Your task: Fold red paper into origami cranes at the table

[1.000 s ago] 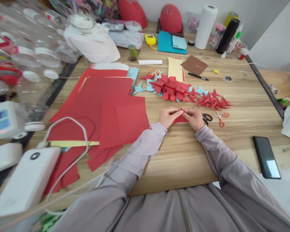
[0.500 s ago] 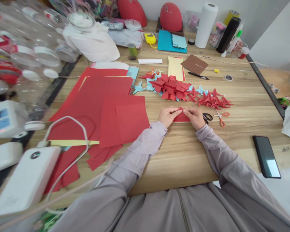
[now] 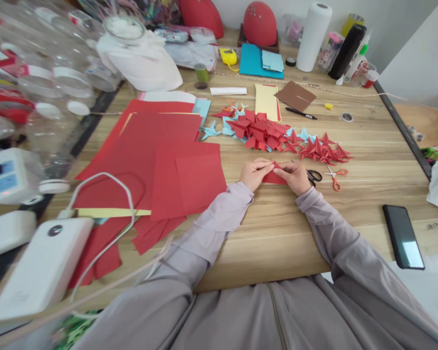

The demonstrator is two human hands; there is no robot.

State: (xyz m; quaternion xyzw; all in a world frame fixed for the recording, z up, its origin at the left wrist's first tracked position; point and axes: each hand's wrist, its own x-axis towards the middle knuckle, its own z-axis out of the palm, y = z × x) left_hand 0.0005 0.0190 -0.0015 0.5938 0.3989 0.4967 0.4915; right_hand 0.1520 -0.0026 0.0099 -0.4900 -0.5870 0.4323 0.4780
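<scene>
Between my two hands is a small piece of red folded paper, its top brought to a point and its lower edge near the table. My left hand pinches it from the left, thumb and fingers closed near the peak. From the right, my right hand pinches the same paper near the peak. Just beyond the hands lies a heap of folded red paper stars, with some light blue ones among them. Black-handled scissors lie right of my right hand, partly hidden by it, beside orange-handled scissors.
Large red paper sheets cover the table's left side, near a white power bank with a looped cable. A phone lies at the right. Farther back are brown paper, a pen and a yellow tape measure.
Both hands stay in place on the red paper. The fingertips have shifted slightly, and more of the paper's pointed top shows between them. The view has tilted very slightly.
</scene>
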